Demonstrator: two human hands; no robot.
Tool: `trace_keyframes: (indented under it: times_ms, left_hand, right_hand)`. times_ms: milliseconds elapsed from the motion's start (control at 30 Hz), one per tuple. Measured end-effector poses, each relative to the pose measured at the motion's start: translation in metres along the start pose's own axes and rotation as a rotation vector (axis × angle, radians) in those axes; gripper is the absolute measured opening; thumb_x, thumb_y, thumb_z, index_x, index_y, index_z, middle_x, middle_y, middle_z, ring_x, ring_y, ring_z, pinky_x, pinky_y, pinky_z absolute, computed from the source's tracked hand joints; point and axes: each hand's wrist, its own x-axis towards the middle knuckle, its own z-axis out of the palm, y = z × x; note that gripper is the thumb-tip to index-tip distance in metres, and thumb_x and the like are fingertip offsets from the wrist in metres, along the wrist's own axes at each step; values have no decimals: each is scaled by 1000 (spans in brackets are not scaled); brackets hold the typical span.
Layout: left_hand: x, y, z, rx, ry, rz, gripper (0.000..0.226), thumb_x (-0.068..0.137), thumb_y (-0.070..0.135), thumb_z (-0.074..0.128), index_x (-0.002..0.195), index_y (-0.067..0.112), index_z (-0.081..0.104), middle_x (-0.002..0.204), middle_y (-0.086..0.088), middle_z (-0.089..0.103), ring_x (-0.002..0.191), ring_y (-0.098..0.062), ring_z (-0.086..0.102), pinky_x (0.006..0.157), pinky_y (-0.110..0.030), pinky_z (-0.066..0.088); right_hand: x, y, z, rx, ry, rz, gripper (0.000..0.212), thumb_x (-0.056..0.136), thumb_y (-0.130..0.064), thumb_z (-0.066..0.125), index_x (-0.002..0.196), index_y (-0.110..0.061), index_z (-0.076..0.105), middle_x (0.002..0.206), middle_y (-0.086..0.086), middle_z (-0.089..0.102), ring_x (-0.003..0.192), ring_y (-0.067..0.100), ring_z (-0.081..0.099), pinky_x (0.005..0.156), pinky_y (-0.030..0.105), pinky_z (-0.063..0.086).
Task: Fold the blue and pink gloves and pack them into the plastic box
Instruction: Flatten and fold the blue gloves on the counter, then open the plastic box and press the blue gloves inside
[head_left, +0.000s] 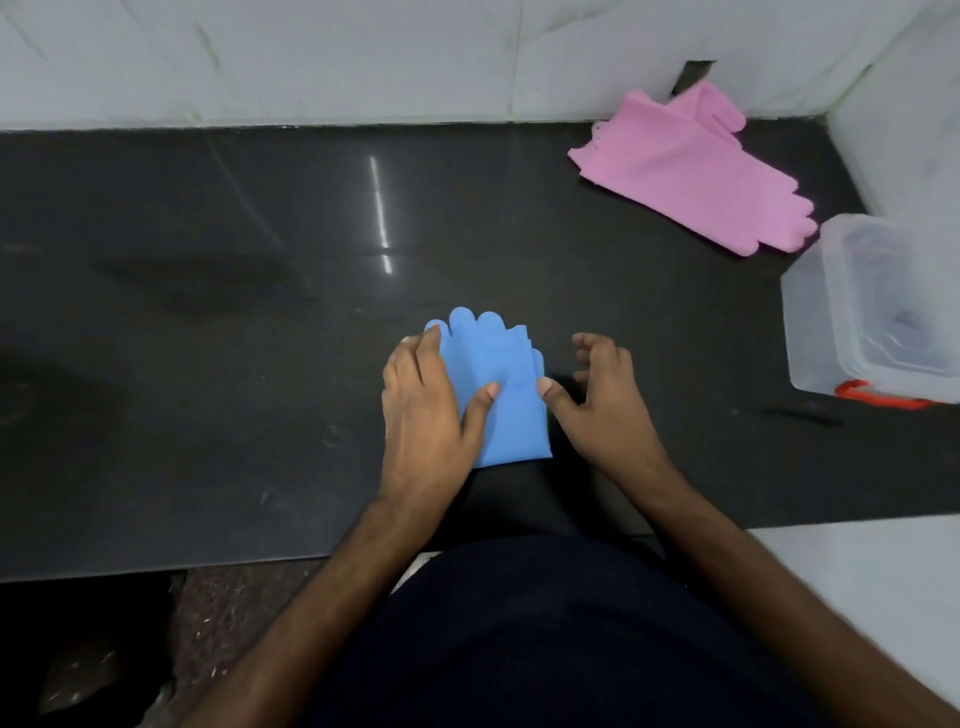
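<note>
Blue rubber is seen in the middle of the dark, shiny tabletop (208, 364) — the blue gloves (498, 395) are laid flat in a small folded stack, with rounded finger ends pointing away from the person. The left hand (423, 410) is laid flat on the left side of the stack, fingers straight, with the thumb pressed on the blue top. The right hand (602, 395) is held just beside the right side of the stack, fingers loosely bent and nothing held; the thumb tip is at the stack's edge, but a touch cannot be told for sure. The pink gloves (691, 166) are left far back on the right, soft and flat, with one end leaned up on the pale wall (311, 57). The plastic box (872, 312) — see-through, with rounded corners and a red clip at its near bottom edge — is stood at the right edge, just beside the pink finger ends. Wide bare stone is spread to the left of the hands.
</note>
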Motion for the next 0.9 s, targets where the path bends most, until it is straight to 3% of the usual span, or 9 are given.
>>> trace_keyframes:
  times_ms: [167,400,533,700,900]
  left_hand:
    - [-3,37,26,-84,-92,93,72,99,39,68,153,2,39,151,-17,47,137,-32,44,110,-34,32]
    - [-5,80,60,-125,-202,196,58,100,32,67,149,9,47,150,-13,48,147,-28,37,117,-44,32]
    - [-4,122,88,-177,-210,188,53,100,31,67,146,10,50,145,-9,51,138,-26,46,114,-47,40]
    - [3,174,120,-176,-238,276,50,100,29,68,142,8,53,141,-6,56,132,-21,53,111,-49,44]
    - [12,230,159,-238,-274,360,51,101,32,67,145,12,50,142,-1,55,130,-14,53,110,-45,47]
  right_hand:
    - [-15,13,-29,-27,44,4,61,91,-36,72,143,-19,42,134,-1,43,111,8,55,95,25,47]
    - [-38,43,-71,38,7,94,63,93,-37,70,146,-21,39,141,1,41,115,7,53,96,29,54]
    - [-43,63,-103,8,-50,62,68,93,-36,70,149,-21,35,143,1,39,116,7,53,97,31,55]
    - [-39,96,-161,93,-6,106,72,94,-36,69,153,-25,30,143,-2,40,115,4,53,95,25,51]
    - [-52,131,-221,166,-64,150,73,93,-49,65,155,-32,30,133,-11,51,107,-2,61,89,22,51]
